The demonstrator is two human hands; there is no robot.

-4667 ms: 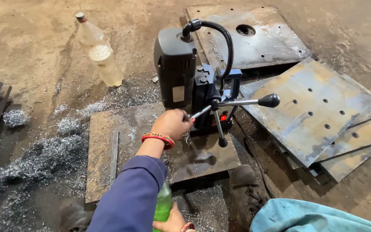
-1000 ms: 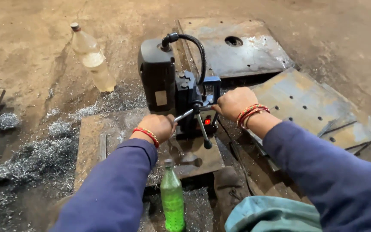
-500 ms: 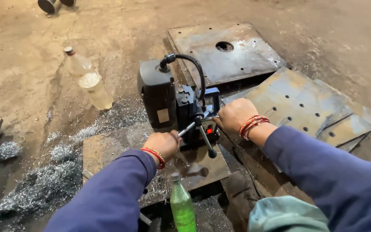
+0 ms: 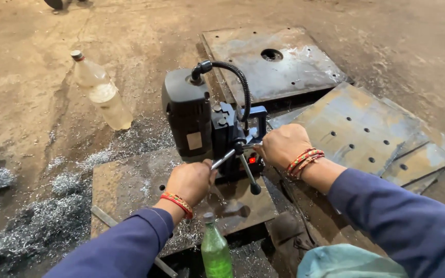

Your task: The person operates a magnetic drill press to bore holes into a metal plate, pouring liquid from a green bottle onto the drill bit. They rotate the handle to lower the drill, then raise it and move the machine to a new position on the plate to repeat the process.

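Dusty workshop ground bears a steel plate [image 4: 130, 188] under the magnetic drill [image 4: 207, 126], both hands, left hand [image 4: 190, 181] and right hand [image 4: 283, 145], with fingers curled tight round its feed handle spokes [image 4: 243, 162] (for leverage, likely).

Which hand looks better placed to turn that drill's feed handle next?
Probably the left hand: it grips a spoke of the feed handle of the black drill. The right hand is also at the hub.

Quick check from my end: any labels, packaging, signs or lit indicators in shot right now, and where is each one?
Label: small pale square sticker on the black motor housing of the drill, facing the camera.
Indicator: small red light on the drill's base, just below the right hand.
Clear bottle: plastic, no label showing, on the floor at upper left.
Green bottle: plastic, uncapped, bottom centre, below the left hand.
No signs or screens.
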